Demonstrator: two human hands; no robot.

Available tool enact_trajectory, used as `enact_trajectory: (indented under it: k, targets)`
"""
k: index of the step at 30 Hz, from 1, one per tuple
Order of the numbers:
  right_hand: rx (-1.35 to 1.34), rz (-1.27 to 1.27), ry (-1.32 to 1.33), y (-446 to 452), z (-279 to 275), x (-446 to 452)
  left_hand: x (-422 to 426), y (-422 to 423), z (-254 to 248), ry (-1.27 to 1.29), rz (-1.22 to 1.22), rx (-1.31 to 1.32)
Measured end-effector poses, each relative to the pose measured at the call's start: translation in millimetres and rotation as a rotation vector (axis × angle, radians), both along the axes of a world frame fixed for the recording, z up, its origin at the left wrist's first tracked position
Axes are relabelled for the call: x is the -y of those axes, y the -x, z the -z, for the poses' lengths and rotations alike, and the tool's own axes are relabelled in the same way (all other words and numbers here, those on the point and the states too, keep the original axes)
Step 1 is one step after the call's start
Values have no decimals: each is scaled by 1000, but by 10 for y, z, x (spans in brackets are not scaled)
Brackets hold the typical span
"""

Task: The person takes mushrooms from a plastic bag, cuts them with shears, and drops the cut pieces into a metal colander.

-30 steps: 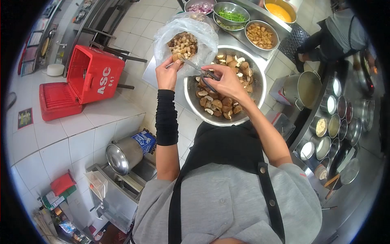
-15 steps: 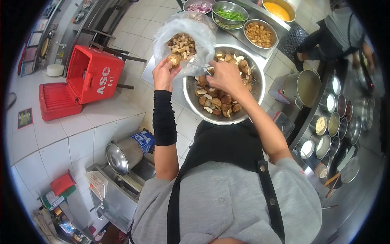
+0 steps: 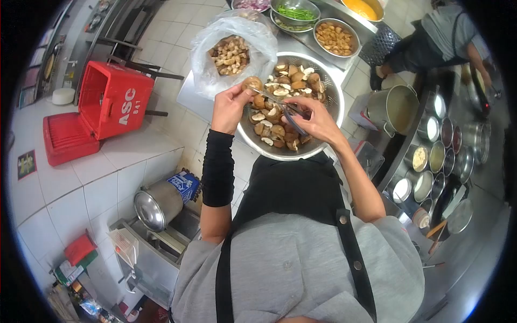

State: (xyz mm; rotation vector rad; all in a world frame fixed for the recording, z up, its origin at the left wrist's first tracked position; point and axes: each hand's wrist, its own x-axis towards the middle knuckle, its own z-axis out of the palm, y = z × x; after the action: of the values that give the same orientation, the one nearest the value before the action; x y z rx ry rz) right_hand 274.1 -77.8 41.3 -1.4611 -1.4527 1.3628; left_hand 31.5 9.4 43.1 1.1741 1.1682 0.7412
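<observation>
A brown mushroom (image 3: 252, 83) is pinched in the fingers of my left hand (image 3: 230, 106), at the left rim of a perforated metal colander (image 3: 338, 102). My right hand (image 3: 312, 117) is closed round the handles of a pair of scissors (image 3: 293, 119), whose blades point left and meet the mushroom. Under my hands the colander holds many cut mushroom pieces (image 3: 296, 81) with brown caps and pale flesh. Just beyond my left hand, a clear plastic bag (image 3: 204, 81) stands open with small mushroom stems (image 3: 230, 55) inside.
Bowls of green vegetable pieces (image 3: 295, 13), brown chunks (image 3: 336, 39) and orange liquid (image 3: 362, 8) stand beyond the colander. A large pot (image 3: 401, 110) and several seasoning containers (image 3: 420, 159) are at right. Another person (image 3: 444, 35) stands at far right. A red box (image 3: 116, 99) is at left.
My left hand has brought the mushroom right and away from the bag's mouth, towards the colander. My right hand has turned and lowered, and the scissors now reach the mushroom.
</observation>
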Motion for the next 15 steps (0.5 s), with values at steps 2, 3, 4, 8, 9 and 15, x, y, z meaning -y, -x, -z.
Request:
enact_trajectory:
  k: [2,3,4,8,9,15]
  targets:
    - [-4,18,-5,-74,70,70,53,-95,-12,75,57,6]
    - [-7,24,-7,-108,88,108,77,-132,-9,114,84,9]
    - [-15,22,-12,-141,92,140,74,-137,54,129,138,12]
    - [4,111,44,-199,60,323,62,-178,236,305,257,96]
    - [-9,115,85,-208,53,372,55,-185,265,336,284,103]
    - [-205,198,218,-346,201,588,103,-187,221,252,477,-32]
